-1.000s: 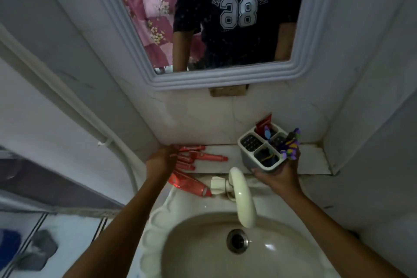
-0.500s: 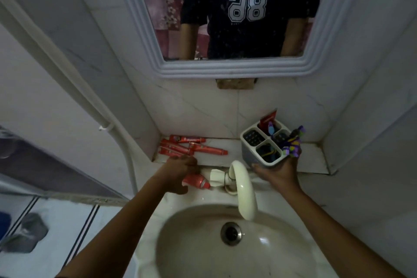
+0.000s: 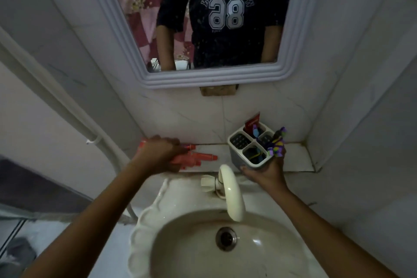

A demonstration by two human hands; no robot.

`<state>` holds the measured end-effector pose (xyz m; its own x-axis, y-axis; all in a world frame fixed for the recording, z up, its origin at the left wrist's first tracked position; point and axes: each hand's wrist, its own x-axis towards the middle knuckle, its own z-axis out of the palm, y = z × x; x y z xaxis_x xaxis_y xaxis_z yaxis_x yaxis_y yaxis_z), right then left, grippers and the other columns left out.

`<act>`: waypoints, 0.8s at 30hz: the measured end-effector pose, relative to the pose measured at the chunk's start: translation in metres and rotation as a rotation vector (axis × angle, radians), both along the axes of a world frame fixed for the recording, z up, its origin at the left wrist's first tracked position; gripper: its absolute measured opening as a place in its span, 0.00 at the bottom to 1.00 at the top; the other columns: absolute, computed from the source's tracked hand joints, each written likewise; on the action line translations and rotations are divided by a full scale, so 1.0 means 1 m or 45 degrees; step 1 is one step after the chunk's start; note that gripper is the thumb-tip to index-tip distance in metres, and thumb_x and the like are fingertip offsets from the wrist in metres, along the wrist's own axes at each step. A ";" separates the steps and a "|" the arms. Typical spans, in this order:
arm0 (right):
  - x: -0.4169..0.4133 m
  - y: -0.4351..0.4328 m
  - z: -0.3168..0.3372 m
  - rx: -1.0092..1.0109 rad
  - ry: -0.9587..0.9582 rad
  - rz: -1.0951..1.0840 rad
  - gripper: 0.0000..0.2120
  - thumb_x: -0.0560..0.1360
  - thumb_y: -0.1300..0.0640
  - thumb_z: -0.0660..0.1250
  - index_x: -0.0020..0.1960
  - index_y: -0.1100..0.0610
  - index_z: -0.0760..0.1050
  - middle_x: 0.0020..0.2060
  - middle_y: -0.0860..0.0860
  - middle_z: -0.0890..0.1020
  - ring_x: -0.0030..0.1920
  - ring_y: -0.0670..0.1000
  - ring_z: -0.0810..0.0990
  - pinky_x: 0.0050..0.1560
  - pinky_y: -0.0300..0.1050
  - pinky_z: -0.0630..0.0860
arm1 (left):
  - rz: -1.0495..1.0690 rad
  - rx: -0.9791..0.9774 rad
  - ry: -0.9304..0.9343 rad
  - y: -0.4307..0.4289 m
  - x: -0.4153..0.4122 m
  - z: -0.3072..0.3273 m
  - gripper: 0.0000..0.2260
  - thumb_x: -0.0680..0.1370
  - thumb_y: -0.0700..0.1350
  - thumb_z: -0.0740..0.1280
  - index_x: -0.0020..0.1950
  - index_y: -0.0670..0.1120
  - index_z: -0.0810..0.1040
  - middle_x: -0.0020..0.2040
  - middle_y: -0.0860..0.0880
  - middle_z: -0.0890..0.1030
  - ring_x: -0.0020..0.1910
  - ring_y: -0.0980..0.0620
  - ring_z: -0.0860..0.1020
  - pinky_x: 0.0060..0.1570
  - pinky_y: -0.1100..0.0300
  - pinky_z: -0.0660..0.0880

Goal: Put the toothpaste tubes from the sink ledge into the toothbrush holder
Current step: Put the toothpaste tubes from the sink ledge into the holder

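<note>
Gripping a bunch of red toothpaste tubes (image 3: pixel 194 158), my left hand (image 3: pixel 160 155) lies palm-down over them at the left end of the sink ledge (image 3: pixel 295 160); the fingers curl around the bundle, so that grip is closed on the tubes, though I cannot tell how many are in it. Red caps stick out past the fingers toward the right, and one tube end shows behind the wrist, near the wall. A white pipe (image 3: pixel 74 124) slants down the wall on the left of the hand. Moving right, the cream tap (image 3: pixel 230 194) arches from the basin's back edge over the sink (image 3: pixel 144 232), with the drain (image 3: pixel 226 238) below its spout. Right of the tap, my right hand (image 3: pixel 266 170) cups the toothbrush holder (image 3: pixel 237 155) from below and its near side, the grip wrapped firmly on its grey base and tilting it slightly toward me. One red tube (image 3: pixel 252 123) already stands in the holder's back compartment, and purple toothbrushes (image 3: pixel 277 144) lean out over its right side. Above, a mirror (image 3: pixel 212 79) hangs on the tiled wall.
</note>
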<state>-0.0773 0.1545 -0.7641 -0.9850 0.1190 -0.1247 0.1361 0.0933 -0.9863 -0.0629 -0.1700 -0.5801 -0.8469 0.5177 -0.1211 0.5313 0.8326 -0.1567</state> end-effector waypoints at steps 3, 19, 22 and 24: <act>0.006 0.000 0.019 0.025 -0.042 0.044 0.63 0.54 0.48 0.91 0.81 0.62 0.64 0.71 0.54 0.80 0.67 0.40 0.83 0.64 0.33 0.80 | -0.095 -0.036 0.239 0.027 -0.016 0.040 0.24 0.71 0.59 0.69 0.65 0.55 0.75 0.52 0.49 0.82 0.47 0.46 0.80 0.45 0.54 0.73; 0.012 -0.017 0.046 -0.154 0.237 -0.096 0.48 0.61 0.80 0.83 0.65 0.45 0.67 0.61 0.45 0.79 0.54 0.24 0.82 0.55 0.31 0.84 | -0.622 -0.216 0.552 0.126 -0.059 0.022 0.24 0.70 0.38 0.70 0.66 0.49 0.74 0.67 0.45 0.76 0.70 0.42 0.70 0.72 0.42 0.59; 0.008 -0.007 0.029 -0.045 0.244 -0.038 0.51 0.52 0.59 0.88 0.68 0.40 0.68 0.65 0.46 0.81 0.62 0.34 0.84 0.61 0.36 0.84 | -0.411 -0.066 0.556 0.092 -0.045 0.016 0.26 0.75 0.38 0.62 0.72 0.49 0.65 0.74 0.44 0.68 0.73 0.43 0.66 0.72 0.44 0.60; 0.009 -0.007 0.028 0.005 0.195 -0.028 0.54 0.53 0.56 0.89 0.72 0.44 0.66 0.69 0.52 0.79 0.67 0.38 0.82 0.70 0.46 0.83 | -0.100 0.021 0.451 0.065 -0.035 0.006 0.24 0.74 0.41 0.64 0.70 0.50 0.68 0.70 0.45 0.73 0.68 0.44 0.72 0.65 0.48 0.69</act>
<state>-0.0678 0.1478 -0.7362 -0.9896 0.1410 0.0273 -0.0138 0.0961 -0.9953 -0.0977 -0.1052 -0.5743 -0.7923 0.5825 0.1816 0.5090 0.7951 -0.3296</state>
